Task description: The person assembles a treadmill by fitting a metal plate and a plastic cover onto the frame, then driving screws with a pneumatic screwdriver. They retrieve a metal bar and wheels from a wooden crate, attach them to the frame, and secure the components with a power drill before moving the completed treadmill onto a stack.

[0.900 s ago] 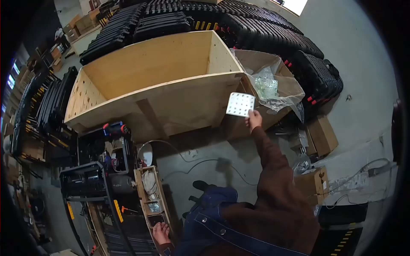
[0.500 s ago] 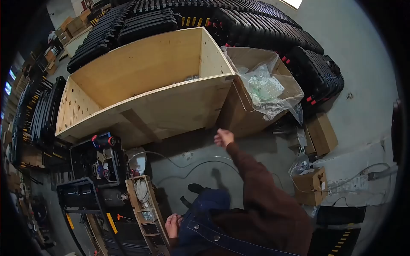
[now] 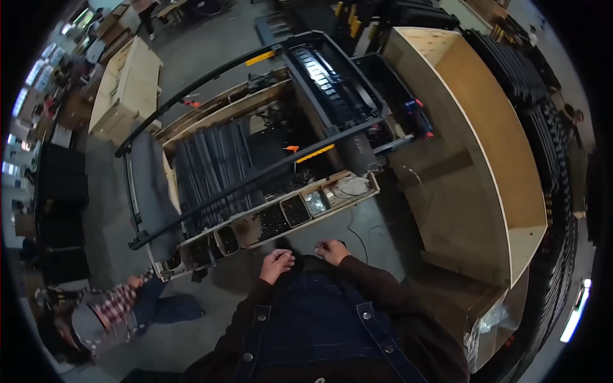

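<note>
My left hand (image 3: 276, 266) hovers in front of my apron, its fingers curled together. Close by on the right, my right hand (image 3: 332, 252) is also closed, fingertips pinched. Anything inside either hand is hidden or too small to name. Both hands are nearest to a long wooden parts tray (image 3: 257, 231) along the near side of a workstation. Black bins (image 3: 295, 211) sit in that tray, with a bin of small shiny hardware (image 3: 315, 203) and a white cloth-like bundle (image 3: 352, 186) at its right end. A black metal frame (image 3: 242, 180) with yellow strips stands beyond it.
A large open wooden crate (image 3: 456, 127) stands on the right. A cardboard box with clear plastic (image 3: 495, 317) is at lower right. A co-worker in a checked shirt (image 3: 118, 303) is at lower left. Another wooden crate (image 3: 131, 86) stands at the far left. A thin hose (image 3: 357, 237) lies on the floor.
My view has turned left from the crate and plastic-lined box to the workstation. My right hand has come back from reaching out and is now beside my left in front of my body.
</note>
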`<state>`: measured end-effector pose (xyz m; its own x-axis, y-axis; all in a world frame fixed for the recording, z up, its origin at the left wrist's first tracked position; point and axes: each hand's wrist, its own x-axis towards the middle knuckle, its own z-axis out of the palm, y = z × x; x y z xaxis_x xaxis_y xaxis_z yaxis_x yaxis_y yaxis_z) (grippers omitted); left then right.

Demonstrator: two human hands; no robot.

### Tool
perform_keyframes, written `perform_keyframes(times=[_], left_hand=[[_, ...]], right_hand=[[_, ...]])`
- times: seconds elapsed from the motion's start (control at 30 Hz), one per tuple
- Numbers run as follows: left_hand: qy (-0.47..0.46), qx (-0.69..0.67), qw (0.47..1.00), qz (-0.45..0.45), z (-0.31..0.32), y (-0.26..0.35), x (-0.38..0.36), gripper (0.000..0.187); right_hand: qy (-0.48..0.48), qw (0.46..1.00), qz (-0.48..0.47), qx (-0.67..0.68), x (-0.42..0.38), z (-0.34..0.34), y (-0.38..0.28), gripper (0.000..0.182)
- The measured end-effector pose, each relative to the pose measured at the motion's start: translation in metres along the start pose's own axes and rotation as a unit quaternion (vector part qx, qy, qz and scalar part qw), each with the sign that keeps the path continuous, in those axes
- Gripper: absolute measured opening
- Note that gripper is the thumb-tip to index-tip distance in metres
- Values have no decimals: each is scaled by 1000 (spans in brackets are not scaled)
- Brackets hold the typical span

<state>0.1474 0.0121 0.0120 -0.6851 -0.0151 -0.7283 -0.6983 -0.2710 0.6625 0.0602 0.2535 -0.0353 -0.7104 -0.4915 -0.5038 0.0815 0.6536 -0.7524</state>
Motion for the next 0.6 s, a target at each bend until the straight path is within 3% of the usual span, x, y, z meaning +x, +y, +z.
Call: perform_keyframes(times=[0.07,0.2,0.33,0.37,0.43,0.47,0.53,0.6], left_hand=[[25,-29,999,10,-30,1,-2,25],[84,-53,995,21,-86,-7,-13,25],[143,-90,985,28,-118,-7,-29,25],[149,-97,984,26,-121,-4,-32,25],[195,-116,974,9,-122,-1,-42,24],[205,-121,971,5,-116,-1,-49,24],[262,-187,947,-24,-108,-1,-61,25],[291,-223,930,-37,-96,-9,-73,26]], right_hand=[[-56,964,56,256,27,-6,-25,27],[47,945,21,322,99,-11,-74,18],[126,961,-23,243,192,-19,-68,19],[125,968,22,217,212,-26,-71,25],[199,975,66,-68,253,-33,-61,34],[196,980,11,18,270,-33,-48,49],[151,986,67,14,312,-30,-22,53],[181,978,103,-25,316,-35,-51,57]])
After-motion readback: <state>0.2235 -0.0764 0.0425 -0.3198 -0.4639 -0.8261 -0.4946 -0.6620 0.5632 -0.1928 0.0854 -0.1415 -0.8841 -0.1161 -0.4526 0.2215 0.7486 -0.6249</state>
